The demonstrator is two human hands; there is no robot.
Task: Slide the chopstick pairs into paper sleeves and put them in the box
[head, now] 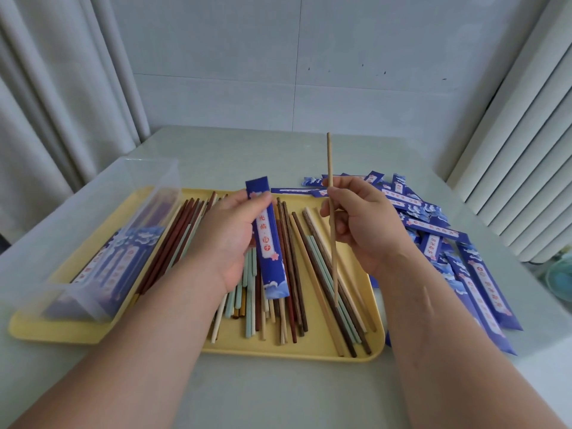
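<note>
My left hand (229,233) grips a blue paper sleeve (268,239) by its upper part, holding it above the yellow tray (309,351). My right hand (362,224) pinches a light wooden chopstick (330,162) held almost upright, its lower tip over the tray. Several loose chopsticks (297,289) in dark brown, red, mint and cream lie lengthwise in the tray. A clear plastic box (93,243) sits on the tray's left end with sleeved chopsticks inside.
A heap of blue paper sleeves (458,252) spreads over the table to the right of the tray. A white curtain (62,88) hangs at the left and a ribbed white panel (526,150) at the right. A pale wall stands behind the table.
</note>
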